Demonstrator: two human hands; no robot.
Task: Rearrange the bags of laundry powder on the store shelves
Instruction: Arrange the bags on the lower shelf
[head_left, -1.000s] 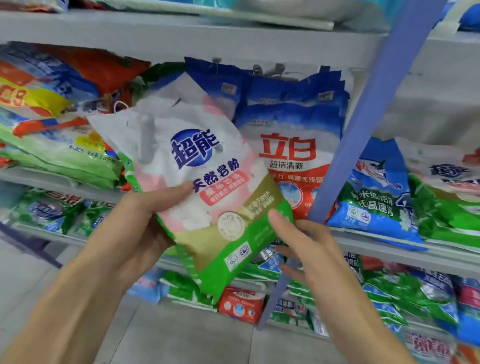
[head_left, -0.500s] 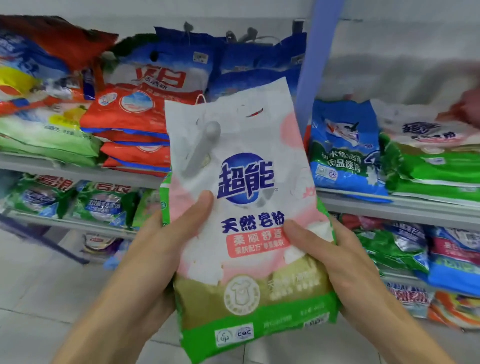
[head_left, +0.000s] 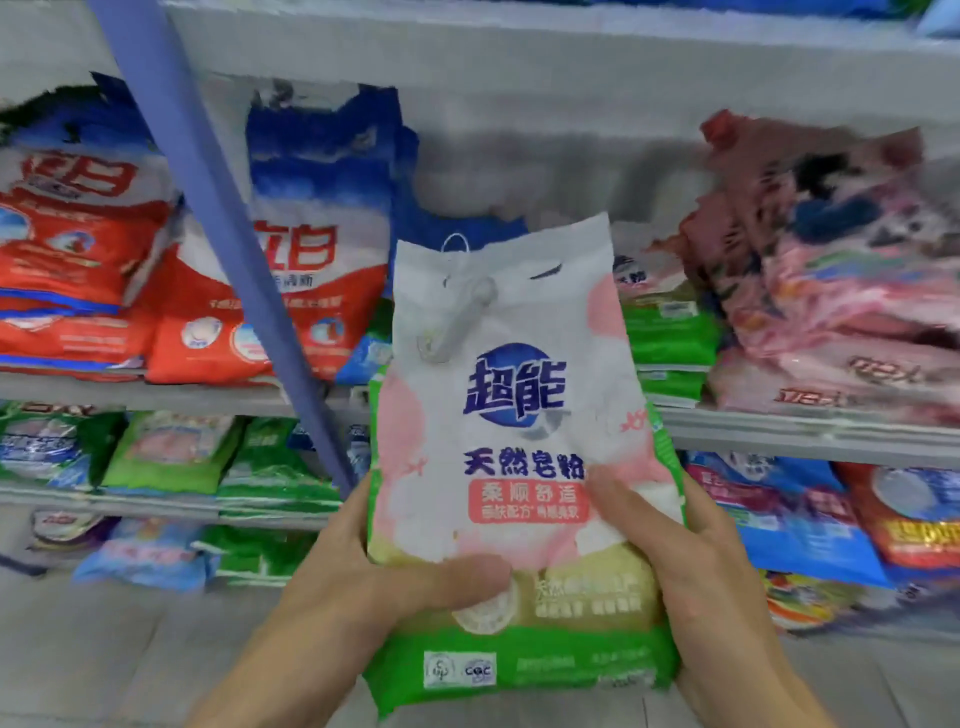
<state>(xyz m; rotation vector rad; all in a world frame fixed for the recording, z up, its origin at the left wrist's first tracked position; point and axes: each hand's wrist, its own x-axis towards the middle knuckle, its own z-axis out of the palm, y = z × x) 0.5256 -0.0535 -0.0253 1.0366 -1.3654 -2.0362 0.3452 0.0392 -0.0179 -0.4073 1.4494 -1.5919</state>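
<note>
I hold the white and green bag (head_left: 519, 415) upright in front of the shelf (head_left: 779, 436). My left hand (head_left: 395, 577) and right hand (head_left: 691, 566) both wrap round its lower sides. I think it belongs on the green bags (head_left: 670, 338) behind. I should grip low so it won't flop.

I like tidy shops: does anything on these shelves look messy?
Yes: the pink bags at the right end of the shelf lie in a slumped, crooked heap, unlike the flat green stack beside them.

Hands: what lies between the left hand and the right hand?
In the head view, the white-and-green powder bag lies between them; left hand and right hand both hold it.
</note>
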